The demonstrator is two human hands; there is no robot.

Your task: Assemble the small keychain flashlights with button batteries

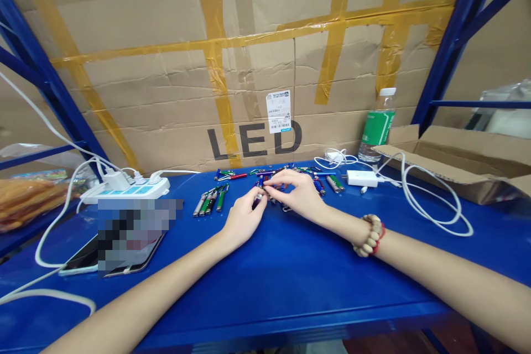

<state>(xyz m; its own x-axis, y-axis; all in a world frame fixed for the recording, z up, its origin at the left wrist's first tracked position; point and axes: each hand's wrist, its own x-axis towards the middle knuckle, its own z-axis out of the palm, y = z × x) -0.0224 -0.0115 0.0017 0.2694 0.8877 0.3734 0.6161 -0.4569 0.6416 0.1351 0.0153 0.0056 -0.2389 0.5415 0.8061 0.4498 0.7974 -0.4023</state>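
Observation:
My left hand point(244, 214) is closed around a small keychain flashlight point(259, 197), its silvery end showing between thumb and fingers. Fingertips of my right hand point(296, 191) pinch close against the left ones, at what looks like the same piece; the grip itself is partly hidden. Behind both hands lies a loose pile of similar flashlights point(318, 186) in blue, red, green and grey, with small clips. To the left of my hands, several more flashlights point(211, 202) lie side by side in a row, clips pointing away from me.
A white power strip point(124, 192) with plugs and a tablet-like device point(141, 257) lie left on the blue shelf point(265, 287). At right are a white charger point(362, 178), a looped cable point(458, 204), a bottle point(376, 127) and an open carton point(468, 157). Taped cardboard point(166, 99) stands behind.

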